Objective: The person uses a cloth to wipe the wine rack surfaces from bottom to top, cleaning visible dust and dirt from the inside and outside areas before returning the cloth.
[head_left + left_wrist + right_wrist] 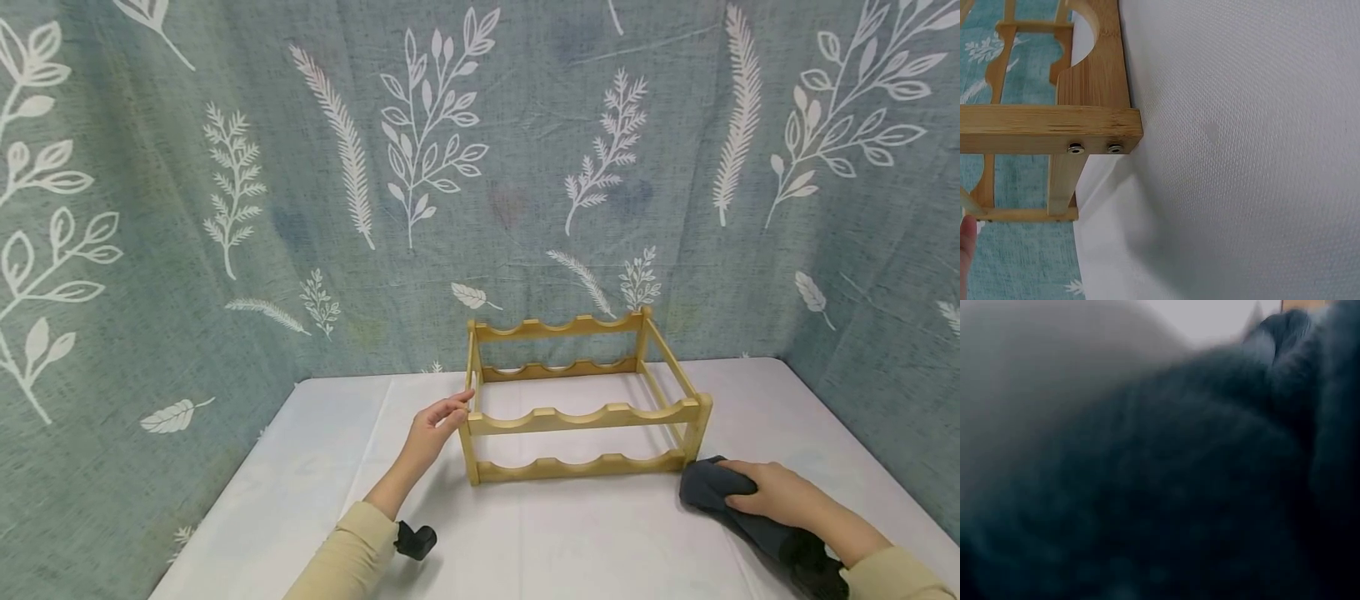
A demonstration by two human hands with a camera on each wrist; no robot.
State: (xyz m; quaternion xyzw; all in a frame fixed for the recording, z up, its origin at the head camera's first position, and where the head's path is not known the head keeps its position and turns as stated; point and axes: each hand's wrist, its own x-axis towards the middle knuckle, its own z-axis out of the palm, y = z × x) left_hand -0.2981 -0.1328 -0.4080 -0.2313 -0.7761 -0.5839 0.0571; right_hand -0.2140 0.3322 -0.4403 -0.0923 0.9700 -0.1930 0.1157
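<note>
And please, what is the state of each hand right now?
Left hand: touching the wooden rack; whether it grips cannot be told.
Right hand: holding the dark cloth.

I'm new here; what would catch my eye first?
The scalloped wooden rack stands on the white-covered table, the left hand at its near left corner. Near its front right corner, the right hand grips a dark cloth. Behind hangs leaf-patterned blue-green fabric.

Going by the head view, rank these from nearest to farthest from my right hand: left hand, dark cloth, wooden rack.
1. Dark cloth: gripped by the right hand.
2. Wooden rack: left of the cloth.
3. Left hand: farthest, at the rack's left end.
</note>
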